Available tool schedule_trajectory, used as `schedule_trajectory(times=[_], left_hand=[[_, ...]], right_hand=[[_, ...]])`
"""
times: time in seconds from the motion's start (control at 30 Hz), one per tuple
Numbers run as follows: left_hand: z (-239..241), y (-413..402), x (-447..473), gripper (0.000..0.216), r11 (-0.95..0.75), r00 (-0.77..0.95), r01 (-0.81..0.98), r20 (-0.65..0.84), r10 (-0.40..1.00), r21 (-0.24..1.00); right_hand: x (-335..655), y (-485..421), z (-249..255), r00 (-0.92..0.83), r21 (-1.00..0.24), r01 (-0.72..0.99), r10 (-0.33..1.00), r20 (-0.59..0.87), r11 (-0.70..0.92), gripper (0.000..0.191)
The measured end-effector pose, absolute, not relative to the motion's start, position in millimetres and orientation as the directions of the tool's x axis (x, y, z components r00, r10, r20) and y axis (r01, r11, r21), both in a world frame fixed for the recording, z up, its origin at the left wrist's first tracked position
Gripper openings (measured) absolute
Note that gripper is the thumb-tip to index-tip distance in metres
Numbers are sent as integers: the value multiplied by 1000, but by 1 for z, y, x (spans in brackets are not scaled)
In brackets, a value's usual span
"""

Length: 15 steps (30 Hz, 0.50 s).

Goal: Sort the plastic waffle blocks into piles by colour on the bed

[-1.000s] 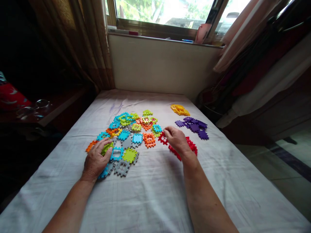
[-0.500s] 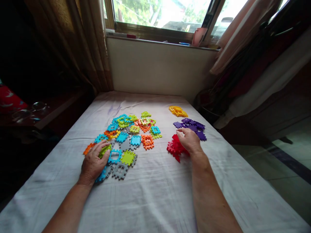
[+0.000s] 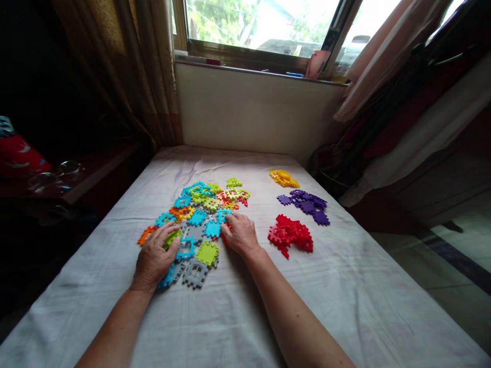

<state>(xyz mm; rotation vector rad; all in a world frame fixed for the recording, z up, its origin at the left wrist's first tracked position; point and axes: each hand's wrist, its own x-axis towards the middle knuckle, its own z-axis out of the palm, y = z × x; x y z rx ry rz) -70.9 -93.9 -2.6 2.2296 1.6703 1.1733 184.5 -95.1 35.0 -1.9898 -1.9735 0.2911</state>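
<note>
A mixed heap of notched plastic building tiles lies left of centre on the sheet. My left hand (image 3: 155, 258) is at its near left side, thumb and fingers curled round a lime-green tile (image 3: 172, 237). My right hand (image 3: 242, 234) is at the heap's right edge, palm down with its fingers bent and apart. Its fingertips touch a light blue tile (image 3: 223, 215) and partly cover an orange tile (image 3: 227, 238). Near the hands lie another blue tile (image 3: 212, 229), a flat lime-green tile (image 3: 207, 252) and a grey window tile (image 3: 195, 274).
To the right are separate piles: red tiles (image 3: 290, 235), purple tiles (image 3: 307, 204) and yellow tiles (image 3: 284, 178). A white sheet (image 3: 238, 317) covers the surface. Eyeglasses (image 3: 69, 167) rest on a dark side table at left. Clothes (image 3: 406, 138) hang at right. A window is ahead.
My right hand has moved left from the red pile to the mixed heap. The light blue tile there has shifted left. My left hand stays on the lime-green tile.
</note>
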Motion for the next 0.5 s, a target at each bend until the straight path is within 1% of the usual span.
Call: schedule_trajectory(times=[0.07,0.1,0.13,0.17,0.23,0.27,0.33,0.5], left_hand=[[-3,-94,-71,35,-378,86,767,501,861,518],[-3,-94,-71,34,-377,83,768,502,861,518],[-3,-95,-70,33,-378,83,768,505,859,517],[-4,-95,-70,33,-380,82,768,509,857,516],[-4,-94,-70,34,-383,79,768,517,852,514],[-5,-94,-70,34,-383,77,769,521,850,512],[-6,-94,-70,34,-382,72,771,526,847,509],[-7,-94,-70,32,-381,74,769,521,850,513]], right_hand=[[182,-90,35,-81,-425,897,989,123,126,29],[185,-84,37,-80,-440,889,988,129,130,29],[190,-78,39,-36,-436,896,992,123,86,30],[197,-70,43,39,-405,914,994,100,5,32],[214,-56,49,202,-293,938,979,37,-182,35],[222,-49,51,252,-237,941,968,10,-242,35],[234,-38,53,283,-168,944,959,-24,-283,34],[239,-24,52,261,-151,952,964,-45,-265,31]])
